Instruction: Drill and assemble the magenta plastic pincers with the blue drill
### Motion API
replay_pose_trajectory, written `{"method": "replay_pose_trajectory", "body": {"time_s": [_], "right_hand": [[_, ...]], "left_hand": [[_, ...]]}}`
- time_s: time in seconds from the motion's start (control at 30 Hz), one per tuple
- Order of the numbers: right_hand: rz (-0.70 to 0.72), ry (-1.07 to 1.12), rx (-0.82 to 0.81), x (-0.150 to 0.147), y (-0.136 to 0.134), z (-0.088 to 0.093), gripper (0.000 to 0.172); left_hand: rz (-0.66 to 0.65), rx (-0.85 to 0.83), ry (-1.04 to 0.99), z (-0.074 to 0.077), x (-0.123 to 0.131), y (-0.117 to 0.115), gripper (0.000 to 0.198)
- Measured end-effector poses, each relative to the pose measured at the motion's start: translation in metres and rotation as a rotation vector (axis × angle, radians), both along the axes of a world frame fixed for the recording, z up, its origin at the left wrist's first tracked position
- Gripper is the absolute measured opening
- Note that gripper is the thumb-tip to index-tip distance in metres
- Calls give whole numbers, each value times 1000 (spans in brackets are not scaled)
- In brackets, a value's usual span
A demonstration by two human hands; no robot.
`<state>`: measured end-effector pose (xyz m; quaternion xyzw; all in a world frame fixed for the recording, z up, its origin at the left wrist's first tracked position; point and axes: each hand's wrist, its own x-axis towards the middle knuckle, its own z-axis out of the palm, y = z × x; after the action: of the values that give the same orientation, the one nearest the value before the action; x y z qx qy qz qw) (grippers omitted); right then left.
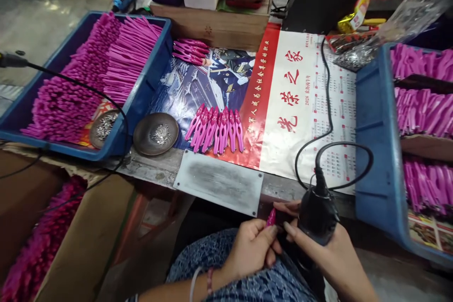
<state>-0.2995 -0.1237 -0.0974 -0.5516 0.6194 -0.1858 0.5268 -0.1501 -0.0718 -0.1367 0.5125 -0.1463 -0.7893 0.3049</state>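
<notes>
Low over my lap, my left hand is closed around a magenta piece, apparently one of the plier-shaped tools; most of it is hidden by the fingers. My right hand grips a black corded power tool, probably an electric screwdriver, with its cord rising from the top. The tool's tip cannot be made out. The right fingertips are close beside the magenta piece. Beyond my hands, several pink plier-shaped tools lie in a row on the bench. A brown dish beside them holds small metal parts.
At left, a blue bin holds many pink handles and a second small dish. A cardboard box of magenta pieces stands below. At right is another blue bin. A metal plate lines the bench edge; the cord loops over a calendar sheet.
</notes>
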Motion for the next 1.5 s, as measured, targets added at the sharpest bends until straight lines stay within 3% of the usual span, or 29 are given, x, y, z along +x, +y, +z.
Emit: {"method": "replay_pose_trajectory", "body": {"time_s": [0.17, 0.4, 0.6, 0.73, 1.0, 1.27, 1.4, 1.5], "right_hand": [[-29, -14, -31, -3, 4, -4, 45], [-49, -18, -87, -7, 2, -1, 42], [-68, -42, -29, -9, 6, -5, 46], [-62, -49, -22, -11, 11, -9, 47], [-69, -81, -13, -12, 15, -14, 44], [-78, -116, -11, -15, 20, -14, 43], [-89, -99, -54, -14, 16, 0, 37], [-247, -90, -106, -13, 13, 21, 41]], "left_hand": [[-12, -45, -67, 4, 2, 0, 61], [-89, -144, -180, 10, 3, 3, 42], [-186, -250, -332, 8, 5, 4, 26], [-212, -299, -420, 7, 4, 5, 27], [-9, -40, -115, 4, -3, 1, 59], [23, 8, 30, 6, 2, -4, 65], [6, -13, 101, 6, 8, -1, 69], [-46, -60, 145, 9, 14, 2, 62]]}}
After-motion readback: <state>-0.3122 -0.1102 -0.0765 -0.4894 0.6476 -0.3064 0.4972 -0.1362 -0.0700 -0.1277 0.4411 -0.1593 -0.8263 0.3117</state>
